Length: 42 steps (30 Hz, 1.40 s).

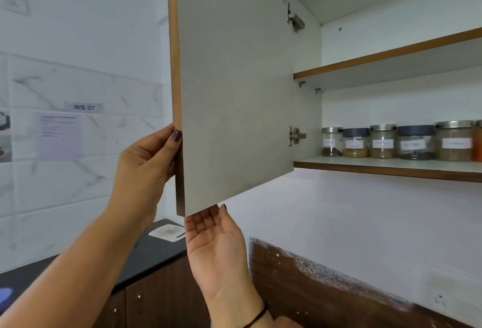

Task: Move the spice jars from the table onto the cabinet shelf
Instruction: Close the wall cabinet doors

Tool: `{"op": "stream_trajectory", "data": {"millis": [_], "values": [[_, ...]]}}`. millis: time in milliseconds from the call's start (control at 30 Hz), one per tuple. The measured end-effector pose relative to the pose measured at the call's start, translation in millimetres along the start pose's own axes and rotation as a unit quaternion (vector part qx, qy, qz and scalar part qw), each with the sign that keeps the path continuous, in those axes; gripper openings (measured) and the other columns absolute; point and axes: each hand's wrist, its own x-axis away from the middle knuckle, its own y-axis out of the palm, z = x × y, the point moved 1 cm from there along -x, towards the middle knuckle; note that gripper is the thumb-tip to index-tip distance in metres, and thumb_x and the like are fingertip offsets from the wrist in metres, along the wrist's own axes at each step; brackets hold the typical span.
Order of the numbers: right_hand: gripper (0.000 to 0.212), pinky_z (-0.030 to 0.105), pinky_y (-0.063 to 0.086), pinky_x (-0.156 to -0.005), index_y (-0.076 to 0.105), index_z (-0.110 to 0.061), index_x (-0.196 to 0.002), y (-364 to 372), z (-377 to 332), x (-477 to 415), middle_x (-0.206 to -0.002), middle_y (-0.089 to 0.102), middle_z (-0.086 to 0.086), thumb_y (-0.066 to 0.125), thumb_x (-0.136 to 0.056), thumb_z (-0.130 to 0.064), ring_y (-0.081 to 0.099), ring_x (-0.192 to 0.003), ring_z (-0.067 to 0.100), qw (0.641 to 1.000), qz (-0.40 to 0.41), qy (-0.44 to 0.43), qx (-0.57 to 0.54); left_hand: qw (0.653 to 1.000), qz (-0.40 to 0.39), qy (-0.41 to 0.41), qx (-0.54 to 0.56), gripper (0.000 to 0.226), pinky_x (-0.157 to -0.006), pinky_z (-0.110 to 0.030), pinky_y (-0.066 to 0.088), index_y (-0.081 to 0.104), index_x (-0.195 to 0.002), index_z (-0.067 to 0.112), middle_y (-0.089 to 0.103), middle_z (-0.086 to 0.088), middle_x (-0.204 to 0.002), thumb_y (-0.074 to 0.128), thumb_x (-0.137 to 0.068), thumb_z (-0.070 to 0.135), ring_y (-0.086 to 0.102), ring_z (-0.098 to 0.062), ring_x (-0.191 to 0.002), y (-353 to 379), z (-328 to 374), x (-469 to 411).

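Far left of the frame: only tiled wall, a "WS 07" label (84, 107) and a printed sheet (59, 136). Lower left: a dark tabletop (146, 254) with one white card (167, 232) lying on it and no jars on the visible part.

Left of centre: left hand (146, 163) wrapped round the outer edge of the cabinet door (234, 87), thumb on the front edge, fingers hidden behind the panel — closed on the door. Just right and lower: right hand (216, 244) palm up, fingers loosely spread and open, fingertips touching the door's bottom corner, holding nothing.

Centre: door swung wide, inner face toward the camera, two hinges (296, 136) showing on its right side.

Right of the frame: upper shelf (391, 59) bare as far as visible. Bottom shelf (378, 164) carrying a row of five labelled jars (383, 142), side by side, upright, steel and dark lids alternating, with an orange sliver of one more at the frame edge.

Judgement: moving looks done or close to done, given jars lined up on the shelf and none seen on the tabletop. Cannot tell whether more wait outside the frame. Both hands on the door suggest closing as the remaining step, though opening cannot be ruled out.
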Motion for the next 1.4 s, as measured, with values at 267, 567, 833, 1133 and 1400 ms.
{"op": "stream_trajectory", "data": {"millis": [267, 567, 833, 1133, 1400], "values": [[0.032, 0.045, 0.048, -0.106, 0.064, -0.005, -0.122, 1.8, -21.8, 44.3, -0.111, 0.074, 0.017, 0.044, -0.105, -0.023, 0.071, -0.107, 0.033, 0.991, 0.051, -0.117, 0.03, 0.995, -0.035, 0.092, -0.008, 0.039, -0.1, -0.03, 0.054, 0.058, -0.139, 0.017, 0.068, 0.006, -0.131, 0.055, -0.1, 0.017, 0.064, -0.008, -0.121, 32.1, -6.5, 20.5], [0.036, 0.043, 0.042, -0.112, 0.066, -0.001, -0.124, -7.7, -42.6, 81.9, -0.119, 0.071, 0.019, 0.041, -0.105, -0.02, 0.064, -0.118, 0.032, 0.983, 0.059, -0.167, 0.046, 0.973, -0.151, 0.169, -0.037, 0.054, -0.108, -0.029, 0.048, 0.031, -0.155, 0.028, 0.048, 0.029, -0.145, 0.047, -0.104, 0.027, 0.048, 0.003, -0.134, 80.9, -13.5, 43.9], [0.049, 0.041, 0.044, -0.108, 0.065, -0.002, -0.127, -19.3, -65.1, 105.2, -0.126, 0.067, 0.02, 0.043, -0.083, 0.006, 0.056, -0.129, 0.034, 0.959, 0.076, -0.256, 0.091, 0.956, -0.207, 0.205, -0.045, 0.064, -0.116, -0.028, 0.035, 0.017, -0.159, 0.024, 0.029, 0.014, -0.162, 0.044, -0.101, 0.029, 0.033, -0.002, -0.146, 136.5, -13.6, 58.9], [0.041, 0.038, 0.047, -0.105, 0.066, -0.004, -0.125, -24.6, -105.1, 130.7, -0.122, 0.068, 0.022, 0.047, -0.09, 0.004, 0.065, -0.114, 0.03, 0.931, 0.09, -0.332, 0.12, 0.94, -0.239, 0.237, -0.05, 0.071, -0.119, -0.016, 0.016, 0.016, -0.158, 0.026, 0.014, 0.015, -0.165, 0.052, -0.099, 0.037, 0.012, -0.002, -0.152, 205.3, -18.1, 70.2], [0.039, 0.048, 0.038, -0.116, 0.064, -0.005, -0.127, -35.1, -149.1, 144.4, -0.126, 0.066, 0.021, 0.041, -0.096, 0.004, 0.06, -0.123, 0.034, 0.908, 0.097, -0.373, 0.163, 0.923, -0.256, 0.267, -0.108, 0.075, -0.123, -0.05, 0.025, 0.012, -0.16, 0.02, 0.008, 0.005, -0.168, 0.055, -0.1, 0.036, 0.011, -0.013, -0.154, 264.1, -26.1, 71.7]]}}
